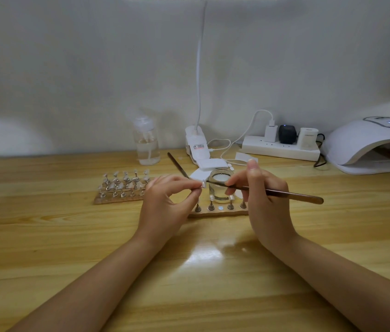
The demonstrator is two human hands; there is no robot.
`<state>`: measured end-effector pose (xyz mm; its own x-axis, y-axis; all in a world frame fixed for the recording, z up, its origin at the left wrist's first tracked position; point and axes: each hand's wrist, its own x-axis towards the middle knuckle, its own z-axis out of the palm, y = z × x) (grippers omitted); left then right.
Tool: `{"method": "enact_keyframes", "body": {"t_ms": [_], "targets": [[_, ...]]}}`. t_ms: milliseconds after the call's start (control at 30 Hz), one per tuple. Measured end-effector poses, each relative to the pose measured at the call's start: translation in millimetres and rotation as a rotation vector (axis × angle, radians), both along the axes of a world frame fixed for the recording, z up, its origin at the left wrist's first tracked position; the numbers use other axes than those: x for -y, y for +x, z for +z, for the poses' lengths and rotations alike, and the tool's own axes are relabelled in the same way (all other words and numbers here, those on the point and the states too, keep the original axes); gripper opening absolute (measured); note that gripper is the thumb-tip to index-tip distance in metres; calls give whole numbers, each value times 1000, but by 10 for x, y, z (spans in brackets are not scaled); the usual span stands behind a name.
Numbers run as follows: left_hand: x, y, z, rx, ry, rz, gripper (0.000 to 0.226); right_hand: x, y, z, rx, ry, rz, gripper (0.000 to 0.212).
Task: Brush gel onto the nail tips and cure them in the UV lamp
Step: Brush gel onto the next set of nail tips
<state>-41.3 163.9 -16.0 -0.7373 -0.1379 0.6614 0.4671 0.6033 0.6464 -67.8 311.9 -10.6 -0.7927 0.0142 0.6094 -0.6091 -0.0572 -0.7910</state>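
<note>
Gel application to a single nail tip. The left hand [168, 195] pinches a small stand-mounted nail tip [203, 184] between thumb and forefinger, just left of the glass jar [221, 188]. The right hand [259, 188] grips a slender brush [273, 193] in a pen hold, its bristle end meeting the tip. In front of the jar lies a wooden holder strip [218, 213] with further stands; left of the jar, a second strip [119, 197] carries many tips. The UV lamp [368, 147] sits well right of the jar. The tip appears light, thin and probably slick once coated, so it is best held by its stand, not the coated face.
</note>
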Motion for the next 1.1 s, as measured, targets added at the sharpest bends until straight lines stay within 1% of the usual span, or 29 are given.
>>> {"method": "enact_keyframes", "body": {"t_ms": [133,300,400,533,667,833,967,1033,1100], "targets": [[-1,-4,-2,2,1,-1,20,19,3,-15,-23,82,1,36],[2,-1,-2,16,6,-4,19,7,6,-10,36,10,28,40],[-1,-1,1,26,13,-5,18,-1,7,-11,42,17,9,45],[1,-5,-4,23,12,-5,18,1,3,0,13,-2,6,40],[2,-3,0,21,6,-7,19,11,1,-8,-16,69,-1,36],[-3,0,5,35,20,-3,19,9,4,-11,22,36,28,43],[-1,-3,5,30,26,-7,17,0,0,-27,65,45,4,49],[2,-7,3,32,30,-10,17,-2,1,-23,63,28,-10,49],[3,-9,1,32,27,-12,16,2,-1,-13,28,22,-22,44]]}}
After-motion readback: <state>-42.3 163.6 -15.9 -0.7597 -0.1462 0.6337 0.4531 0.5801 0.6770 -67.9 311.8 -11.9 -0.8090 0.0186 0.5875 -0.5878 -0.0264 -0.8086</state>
